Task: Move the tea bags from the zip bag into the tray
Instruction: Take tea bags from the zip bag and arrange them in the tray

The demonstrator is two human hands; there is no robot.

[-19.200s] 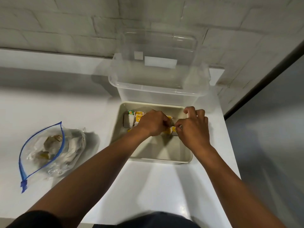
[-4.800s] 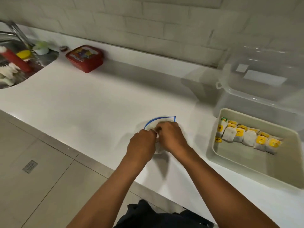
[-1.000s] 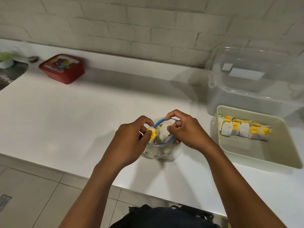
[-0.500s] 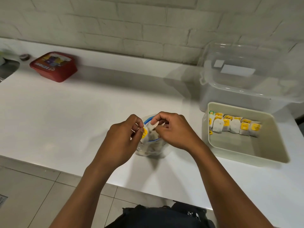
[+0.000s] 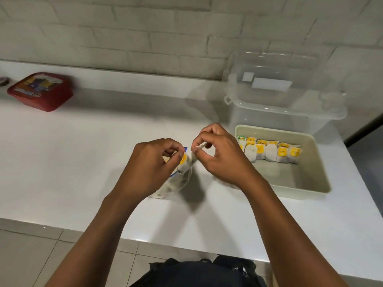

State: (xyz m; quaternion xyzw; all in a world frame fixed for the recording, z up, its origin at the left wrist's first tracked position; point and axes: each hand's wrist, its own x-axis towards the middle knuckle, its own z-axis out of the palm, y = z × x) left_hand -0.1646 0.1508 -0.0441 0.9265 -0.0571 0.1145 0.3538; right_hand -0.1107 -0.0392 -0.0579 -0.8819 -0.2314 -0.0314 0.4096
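Your left hand (image 5: 151, 164) is curled over the mouth of the zip bag (image 5: 176, 181), thumb and forefinger pressed together on a tea bag with a yellow tag (image 5: 183, 160) at the bag's blue-edged opening. The clear bag sits on the white bench (image 5: 83, 152) just under that hand, slumped toward you, with pale tea bags showing dimly through the plastic; how many are inside is not clear.

Your right hand (image 5: 219, 156) is raised just to the right of the bag's mouth, fingers bent, thumb and forefinger pinching a small white piece (image 5: 199, 147) that looks like the corner of a tea bag or its paper. Whether it joins the one under your left thumb cannot be told, since the motion blurs it. The two hands are close together but not touching.

The beige tray (image 5: 310, 183) rests on the bench to the right of your right hand, just beside your wrist. A single row of tea bags (image 5: 271, 151) stands along its far wall, white sachets with yellow tags facing you, one with a green mark at the left end; the near half of the tray floor is bare.

Behind the tray, touching or nearly touching its far edge, stands a clear plastic box (image 5: 279, 100) with a white label. Far off at the left of the bench, against the brick wall (image 5: 124, 27), lies a red lidded container (image 5: 41, 91).
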